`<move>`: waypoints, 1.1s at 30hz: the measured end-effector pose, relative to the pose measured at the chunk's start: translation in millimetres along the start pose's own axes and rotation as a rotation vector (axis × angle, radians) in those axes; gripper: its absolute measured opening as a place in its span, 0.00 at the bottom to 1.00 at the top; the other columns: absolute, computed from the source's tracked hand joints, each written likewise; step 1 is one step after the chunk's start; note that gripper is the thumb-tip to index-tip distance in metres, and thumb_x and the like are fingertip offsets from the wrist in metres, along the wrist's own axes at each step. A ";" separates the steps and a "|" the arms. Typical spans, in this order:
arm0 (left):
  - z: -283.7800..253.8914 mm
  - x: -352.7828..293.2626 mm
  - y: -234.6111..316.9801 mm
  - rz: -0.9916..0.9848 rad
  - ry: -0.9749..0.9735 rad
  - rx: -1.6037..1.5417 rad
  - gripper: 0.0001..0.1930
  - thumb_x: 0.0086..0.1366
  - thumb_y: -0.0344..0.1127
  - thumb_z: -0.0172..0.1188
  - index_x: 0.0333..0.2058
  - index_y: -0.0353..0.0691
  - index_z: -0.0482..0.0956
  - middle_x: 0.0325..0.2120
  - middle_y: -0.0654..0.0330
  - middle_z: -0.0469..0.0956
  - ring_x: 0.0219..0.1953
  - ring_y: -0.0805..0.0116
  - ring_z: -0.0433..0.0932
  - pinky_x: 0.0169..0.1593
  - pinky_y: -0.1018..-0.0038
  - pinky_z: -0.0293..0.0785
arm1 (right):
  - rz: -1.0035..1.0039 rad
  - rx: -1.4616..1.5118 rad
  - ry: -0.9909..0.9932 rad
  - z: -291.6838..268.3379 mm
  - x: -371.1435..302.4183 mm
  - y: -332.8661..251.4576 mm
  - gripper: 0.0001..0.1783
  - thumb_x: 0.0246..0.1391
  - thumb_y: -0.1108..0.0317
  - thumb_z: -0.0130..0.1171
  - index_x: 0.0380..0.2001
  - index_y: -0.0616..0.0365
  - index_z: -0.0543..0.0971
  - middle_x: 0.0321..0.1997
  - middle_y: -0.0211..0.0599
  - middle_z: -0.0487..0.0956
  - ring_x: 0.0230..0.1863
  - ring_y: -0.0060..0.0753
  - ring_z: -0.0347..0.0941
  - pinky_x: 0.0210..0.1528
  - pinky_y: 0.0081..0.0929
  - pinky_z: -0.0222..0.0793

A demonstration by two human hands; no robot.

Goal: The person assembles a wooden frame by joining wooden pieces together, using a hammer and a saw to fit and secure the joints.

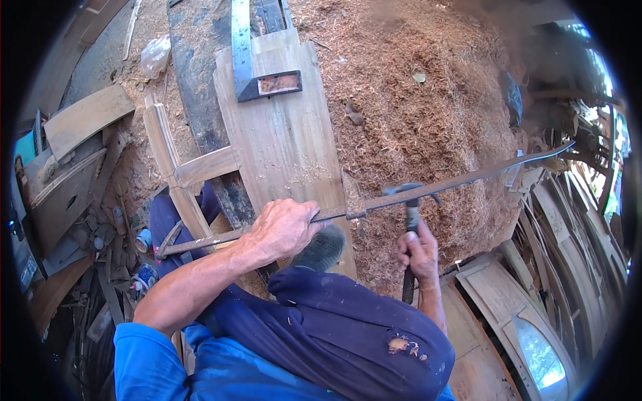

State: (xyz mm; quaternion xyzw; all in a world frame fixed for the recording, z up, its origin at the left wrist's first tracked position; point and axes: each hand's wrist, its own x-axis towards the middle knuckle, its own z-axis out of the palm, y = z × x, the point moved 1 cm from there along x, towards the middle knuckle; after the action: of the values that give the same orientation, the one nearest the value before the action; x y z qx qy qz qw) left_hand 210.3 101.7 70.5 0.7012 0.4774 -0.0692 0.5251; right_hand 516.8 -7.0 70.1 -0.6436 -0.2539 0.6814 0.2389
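A long, rusty bar clamp [461,179] runs slantwise across the view, from a jaw near my left thigh to a bent far end at the right. My left hand [284,226] is closed round its bar, above a wooden panel [284,147]. In my right hand [420,254] is a claw hammer [412,212], upright and gripped by its dark handle. The hammer's head overlaps the bar in view; whether they touch I cannot tell. A try square [271,85] with a metal blade lies on the panel's far end. Jointed wooden rails [179,170] adjoin the panel's left side.
Wood shavings [428,107] cover the ground ahead and right. Wooden boards [565,227] are stacked at the right, beside an arched frame with glass [535,347]. Offcuts [90,120] and cans [144,275] crowd the left. My shod foot [321,248] rests by the panel's near end.
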 end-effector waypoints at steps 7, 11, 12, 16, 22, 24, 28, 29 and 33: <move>1.6 -2.2 -0.3 0.034 -0.023 0.000 0.18 0.66 0.46 0.63 0.30 0.34 0.77 0.19 0.42 0.77 0.27 0.38 0.80 0.33 0.50 0.76 | 0.024 0.062 0.046 41.3 -5.7 -7.0 0.28 0.67 0.71 0.48 0.68 0.56 0.57 0.22 0.26 0.67 0.14 0.16 0.61 0.13 0.18 0.60; -2.6 4.0 -0.8 0.031 0.005 -0.015 0.18 0.66 0.46 0.63 0.30 0.34 0.77 0.19 0.41 0.77 0.27 0.38 0.80 0.33 0.50 0.76 | -0.009 0.205 0.171 -3.2 4.9 -5.8 0.25 0.68 0.71 0.46 0.67 0.55 0.59 0.24 0.26 0.68 0.15 0.15 0.63 0.12 0.17 0.61; -0.4 3.7 0.1 0.040 0.010 -0.028 0.18 0.66 0.46 0.63 0.30 0.34 0.77 0.19 0.41 0.77 0.27 0.38 0.80 0.33 0.50 0.75 | -0.078 0.327 0.292 -7.2 3.6 -8.1 0.24 0.70 0.70 0.46 0.66 0.55 0.60 0.23 0.26 0.67 0.16 0.15 0.61 0.13 0.18 0.60; -2.0 6.6 2.3 0.042 -0.006 -0.024 0.18 0.66 0.46 0.63 0.29 0.33 0.77 0.19 0.40 0.76 0.27 0.37 0.79 0.34 0.50 0.75 | -0.076 0.012 0.115 35.9 -1.2 4.1 0.28 0.68 0.68 0.49 0.69 0.54 0.57 0.24 0.27 0.68 0.15 0.16 0.62 0.14 0.19 0.62; -10.1 4.7 4.1 -0.007 -0.050 -0.001 0.18 0.67 0.45 0.60 0.31 0.32 0.80 0.23 0.39 0.79 0.31 0.37 0.81 0.38 0.48 0.77 | -0.048 0.325 0.306 -4.9 6.1 -9.0 0.29 0.67 0.68 0.50 0.68 0.52 0.57 0.25 0.26 0.68 0.14 0.14 0.60 0.12 0.17 0.61; -7.1 5.7 2.5 0.012 -0.037 -0.017 0.18 0.67 0.45 0.60 0.31 0.32 0.80 0.23 0.39 0.80 0.31 0.37 0.81 0.38 0.48 0.77 | -0.156 0.469 0.403 7.4 9.2 -9.1 0.27 0.67 0.67 0.50 0.67 0.52 0.59 0.26 0.26 0.69 0.14 0.13 0.62 0.12 0.17 0.63; -0.5 -3.9 -9.0 0.003 -0.043 -0.027 0.18 0.68 0.46 0.60 0.30 0.33 0.79 0.22 0.40 0.79 0.30 0.37 0.81 0.36 0.49 0.77 | 0.078 -0.065 0.074 42.4 7.0 -4.5 0.25 0.65 0.68 0.53 0.63 0.54 0.61 0.23 0.25 0.66 0.14 0.16 0.62 0.13 0.18 0.60; -8.7 -1.4 -12.9 -0.016 -0.016 -0.006 0.19 0.69 0.47 0.60 0.30 0.33 0.78 0.21 0.41 0.78 0.29 0.37 0.80 0.35 0.49 0.76 | 0.096 -0.047 0.069 35.1 5.8 -3.0 0.24 0.65 0.69 0.53 0.61 0.55 0.62 0.22 0.25 0.66 0.14 0.17 0.61 0.14 0.18 0.58; -10.7 3.2 -7.3 0.102 -0.021 -0.102 0.19 0.70 0.46 0.58 0.30 0.33 0.78 0.22 0.40 0.78 0.30 0.35 0.80 0.36 0.50 0.75 | -0.005 0.131 0.323 22.3 -0.8 10.2 0.23 0.64 0.72 0.54 0.60 0.57 0.65 0.19 0.25 0.65 0.12 0.16 0.61 0.12 0.19 0.60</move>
State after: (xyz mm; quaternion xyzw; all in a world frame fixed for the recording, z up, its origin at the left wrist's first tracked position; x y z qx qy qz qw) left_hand 202.3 112.2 68.3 0.6961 0.4384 -0.0252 0.5680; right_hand 494.7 -16.1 65.0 -0.7270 -0.1688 0.5837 0.3196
